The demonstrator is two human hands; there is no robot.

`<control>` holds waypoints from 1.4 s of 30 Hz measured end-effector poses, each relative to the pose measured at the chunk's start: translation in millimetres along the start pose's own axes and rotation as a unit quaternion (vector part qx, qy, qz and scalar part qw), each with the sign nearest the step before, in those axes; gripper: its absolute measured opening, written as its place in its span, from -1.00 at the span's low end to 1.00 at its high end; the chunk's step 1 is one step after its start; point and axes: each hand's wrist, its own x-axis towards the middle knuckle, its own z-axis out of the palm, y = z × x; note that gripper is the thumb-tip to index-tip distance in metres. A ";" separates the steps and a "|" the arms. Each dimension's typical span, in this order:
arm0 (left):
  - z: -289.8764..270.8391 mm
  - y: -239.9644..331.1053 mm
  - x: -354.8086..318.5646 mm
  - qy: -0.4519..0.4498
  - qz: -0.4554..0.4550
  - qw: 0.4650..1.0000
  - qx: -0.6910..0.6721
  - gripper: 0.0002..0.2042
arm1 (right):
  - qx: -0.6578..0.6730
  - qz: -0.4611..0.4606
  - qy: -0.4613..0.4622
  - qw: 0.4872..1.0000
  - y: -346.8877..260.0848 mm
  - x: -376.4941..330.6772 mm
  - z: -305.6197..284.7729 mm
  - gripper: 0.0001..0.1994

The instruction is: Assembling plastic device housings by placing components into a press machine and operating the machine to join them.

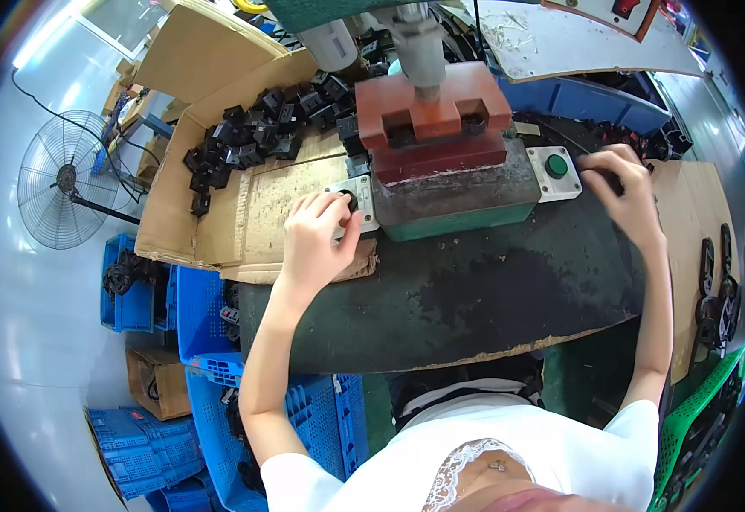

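Observation:
My left hand (317, 230) bends over the left button box (361, 189), its fingertips at the dark round button (348, 201); the thumb stands apart from the fingers. Just right of the right button box (570, 183) with its green button (556, 166), my right hand (632, 192) is raised, fingers curved and a gap between thumb and forefinger. No held thing shows in it. Between the two boxes is a press: a red-brown upper block (432, 111) sits low over a dark-topped green base (462, 222). Whatever lies between the blocks is hidden.
A cardboard box (161, 230) at left holds several black plastic parts (261, 128). Blue crates (206, 311) stand below it. A blue bin (594, 101) is behind the press. On the right are a wooden board (688, 200), black parts (709, 316) and a green basket (688, 431).

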 end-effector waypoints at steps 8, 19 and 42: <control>16.2 -14.6 52.4 0.077 -0.024 0.983 -0.166 -0.70 | -0.601 0.320 -0.039 0.731 246.4 -154.3 -170.8 -0.41; 42.3 -13.0 101.0 -0.059 -0.106 0.940 -0.319 -0.43 | -0.324 0.496 -0.027 0.805 343.8 -274.9 -204.8 -0.50; -119.0 -49.8 -133.6 0.169 -0.329 0.927 -0.064 -0.45 | -0.099 0.370 -0.086 0.920 333.5 -178.8 -138.1 -0.61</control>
